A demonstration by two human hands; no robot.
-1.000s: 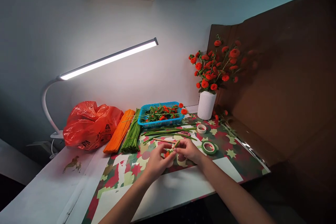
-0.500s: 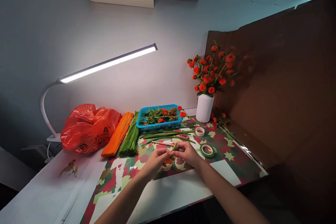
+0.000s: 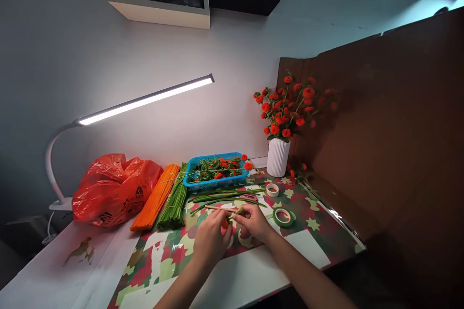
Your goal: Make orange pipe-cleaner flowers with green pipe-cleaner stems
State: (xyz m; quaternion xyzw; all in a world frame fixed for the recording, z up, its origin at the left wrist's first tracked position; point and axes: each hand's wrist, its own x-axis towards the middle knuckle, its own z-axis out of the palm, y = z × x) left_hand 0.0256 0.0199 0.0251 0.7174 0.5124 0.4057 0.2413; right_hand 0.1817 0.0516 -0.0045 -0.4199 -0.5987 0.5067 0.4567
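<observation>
My left hand (image 3: 212,235) is closed, its fingers curled round a small orange pipe-cleaner flower (image 3: 225,223) that they mostly hide. Close beside it, my right hand (image 3: 254,223) pinches a short green pipe-cleaner piece (image 3: 239,211). The fingertips of both hands nearly meet; whether the green piece is joined to the flower I cannot tell. Just behind the fingers lies a thin wooden stick (image 3: 216,208). Beyond it are loose green pipe cleaners (image 3: 217,197) and a pink-handled tool (image 3: 249,198). A roll of green tape (image 3: 283,217) lies right of my right hand.
A blue basket (image 3: 185,179) holds red flowers and green leaves. Orange pipe cleaners (image 3: 154,199), green bundled ones (image 3: 174,203) and a red plastic bag (image 3: 112,193) stand left. White tape (image 3: 272,190), a flower-filled white vase (image 3: 278,158) and a cardboard wall (image 3: 380,130) are right. A lamp (image 3: 145,101) hangs above.
My left hand has turned and curled round the orange flower, which showed below my hands before. The view has tilted up a little, so everything sits lower in it.
</observation>
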